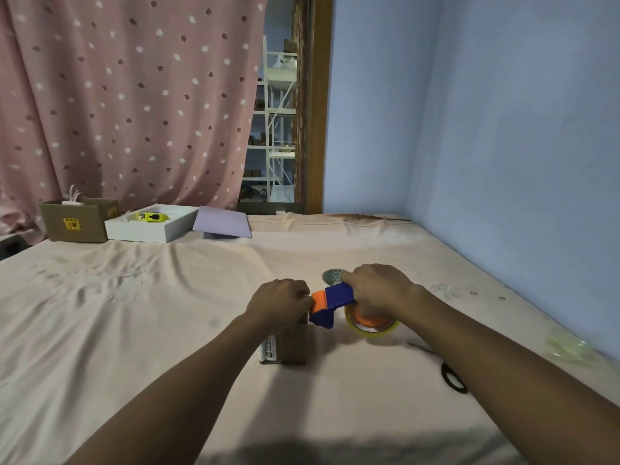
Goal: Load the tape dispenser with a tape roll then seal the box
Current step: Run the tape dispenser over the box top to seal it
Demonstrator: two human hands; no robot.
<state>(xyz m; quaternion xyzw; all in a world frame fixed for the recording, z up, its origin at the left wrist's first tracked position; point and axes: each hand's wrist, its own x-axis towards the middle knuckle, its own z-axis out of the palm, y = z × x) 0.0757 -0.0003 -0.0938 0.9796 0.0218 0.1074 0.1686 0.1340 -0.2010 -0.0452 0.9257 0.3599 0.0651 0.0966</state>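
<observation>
A small brown cardboard box (292,344) with a white label on its left side lies on the bed in front of me. My left hand (280,302) rests closed on its far top end. My right hand (377,288) grips a blue and orange tape dispenser (330,302), whose orange front edge touches the box top right beside my left fingers. A yellowish clear tape roll (372,325) sits on the dispenser's orange hub below my right hand.
Black-handled scissors (451,377) lie under my right forearm. A round patterned disc (332,276) lies behind the dispenser. Far left stand a brown carton (79,223), a white tray (151,226) and a lilac lid (223,221). The blue wall borders the bed's right side.
</observation>
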